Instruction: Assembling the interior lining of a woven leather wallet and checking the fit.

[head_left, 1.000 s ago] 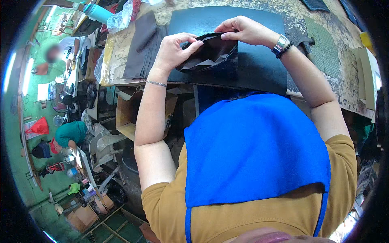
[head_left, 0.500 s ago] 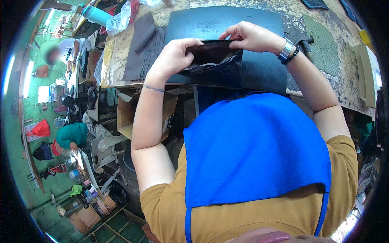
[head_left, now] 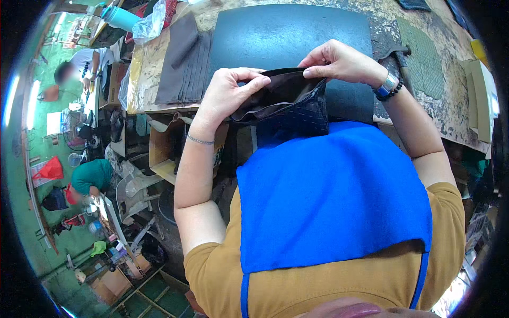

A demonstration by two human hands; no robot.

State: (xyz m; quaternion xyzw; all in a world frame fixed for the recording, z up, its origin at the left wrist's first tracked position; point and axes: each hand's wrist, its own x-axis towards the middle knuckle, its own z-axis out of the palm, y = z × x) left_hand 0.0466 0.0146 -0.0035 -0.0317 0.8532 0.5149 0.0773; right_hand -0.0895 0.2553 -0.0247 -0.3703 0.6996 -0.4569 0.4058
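At the frame's upper centre, the left hand (head_left: 230, 94) and right hand (head_left: 344, 66) pinch the rim of a black pouch (head_left: 297, 114), its mouth gaping. Beyond it, a dark mat (head_left: 291, 34) covers part of the worktop (head_left: 144, 90).

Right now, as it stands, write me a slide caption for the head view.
Left hand and right hand hold a dark pouch open near a worktable.

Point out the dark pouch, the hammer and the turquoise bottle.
Dark pouch (head_left: 299, 114), head view: outer front panel.
Hammer (head_left: 403, 63), head view: its handle.
Turquoise bottle (head_left: 121, 19), head view: side of its body.
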